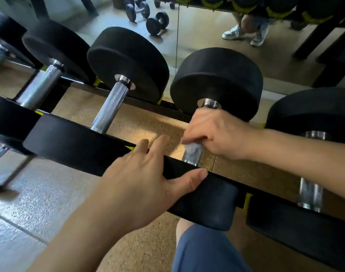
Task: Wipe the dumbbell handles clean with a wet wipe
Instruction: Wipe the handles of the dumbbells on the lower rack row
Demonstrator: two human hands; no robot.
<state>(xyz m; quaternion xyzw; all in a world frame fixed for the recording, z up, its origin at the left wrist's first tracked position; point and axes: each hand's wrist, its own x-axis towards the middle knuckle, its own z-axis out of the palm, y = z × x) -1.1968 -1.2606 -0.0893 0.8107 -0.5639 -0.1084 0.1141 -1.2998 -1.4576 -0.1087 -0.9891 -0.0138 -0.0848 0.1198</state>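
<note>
Several black dumbbells with knurled chrome handles lie side by side on a low rack. My right hand (212, 132) is wrapped around the handle (193, 154) of the middle dumbbell, with a thin wet wipe (192, 149) pressed between palm and metal. Its far head (216, 81) is round and black. My left hand (146, 179) rests spread on the near head (207, 201) of that same dumbbell, thumb along its top edge, fingers over the rim.
A neighbouring dumbbell handle (112, 107) lies to the left and another (310, 191) to the right. A wall mirror (207, 30) behind the rack reflects loose dumbbells on the floor and a person's shoes. My knee (205, 250) is below the rack.
</note>
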